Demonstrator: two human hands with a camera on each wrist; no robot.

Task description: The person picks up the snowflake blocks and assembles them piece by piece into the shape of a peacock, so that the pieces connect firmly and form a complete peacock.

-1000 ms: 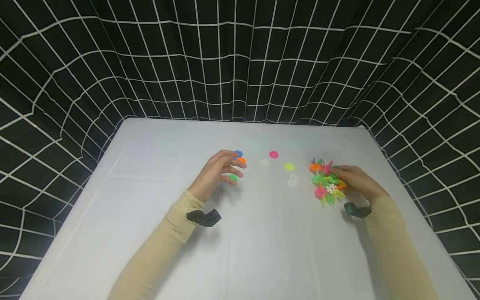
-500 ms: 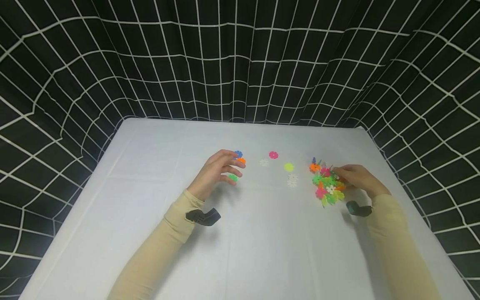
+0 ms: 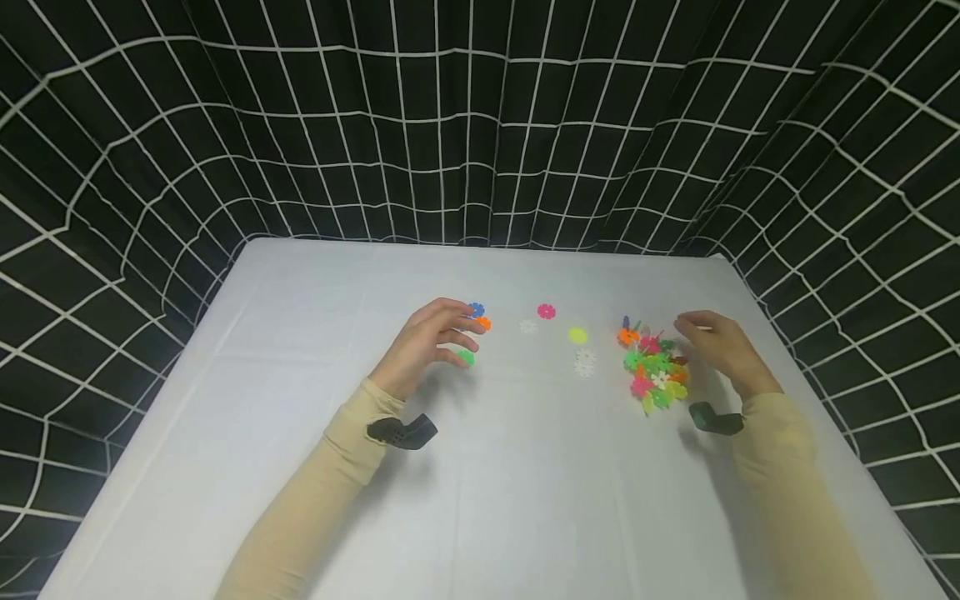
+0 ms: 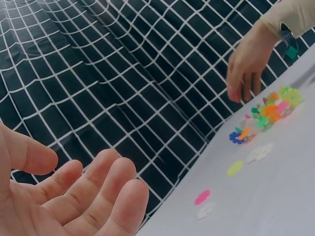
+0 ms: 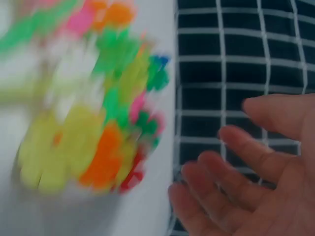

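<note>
Flower-shaped pieces, perhaps interlocked, sit clustered right on the counter near the empty, relaxed right hand, whose careless brush could scatter them; the left hand hangs equally loose.

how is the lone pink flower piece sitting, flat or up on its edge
Flat: in the head view, the lone pink flower piece shows its broad face up on the white tabletop.

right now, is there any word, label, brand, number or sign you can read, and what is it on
None: no readable text on the pile, loose pieces, table, curtain or sleeves.
Wrist cameras: too small to tell if they bear markings.
</note>
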